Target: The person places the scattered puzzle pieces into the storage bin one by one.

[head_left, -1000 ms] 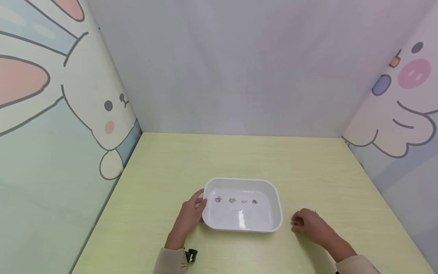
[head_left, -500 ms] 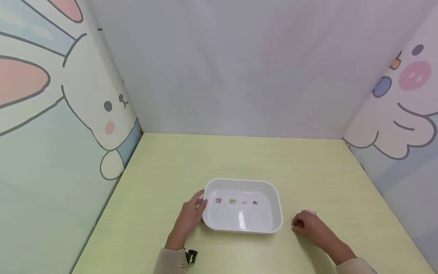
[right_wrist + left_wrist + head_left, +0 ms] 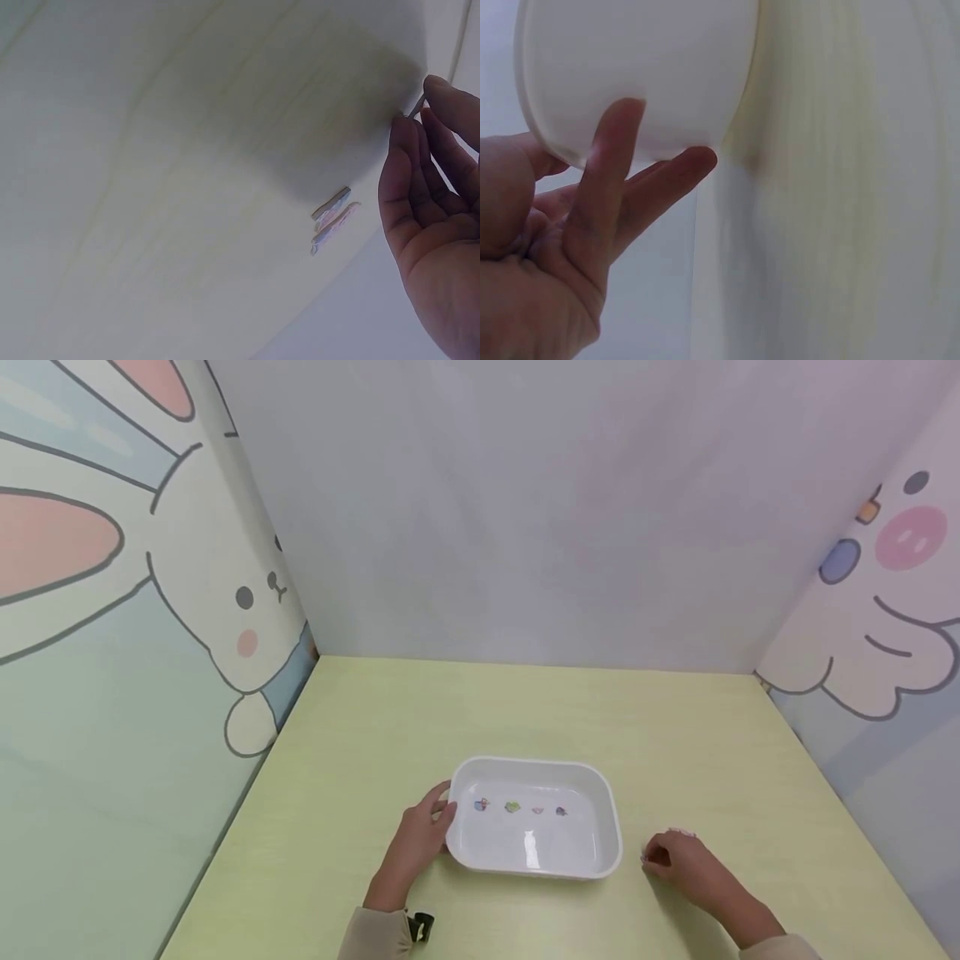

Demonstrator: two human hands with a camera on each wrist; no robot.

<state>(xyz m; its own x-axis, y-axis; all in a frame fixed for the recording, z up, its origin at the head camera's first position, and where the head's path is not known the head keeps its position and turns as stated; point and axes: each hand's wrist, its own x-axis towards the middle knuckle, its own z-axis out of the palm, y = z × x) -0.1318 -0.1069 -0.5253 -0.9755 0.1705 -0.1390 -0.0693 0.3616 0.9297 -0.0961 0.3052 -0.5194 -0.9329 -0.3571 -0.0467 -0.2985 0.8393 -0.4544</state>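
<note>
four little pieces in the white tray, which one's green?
Second from the left in the head view: the green piece, between the bluish piece with reddish bits and the pale pink piece. The far-right piece looks dark bluish.

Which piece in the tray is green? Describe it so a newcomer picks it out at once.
On the pale yellow-green table, find the white tray the left hand holds. Inside, four small pieces form a row. The green piece is second from the left, the only green one among them.
</note>
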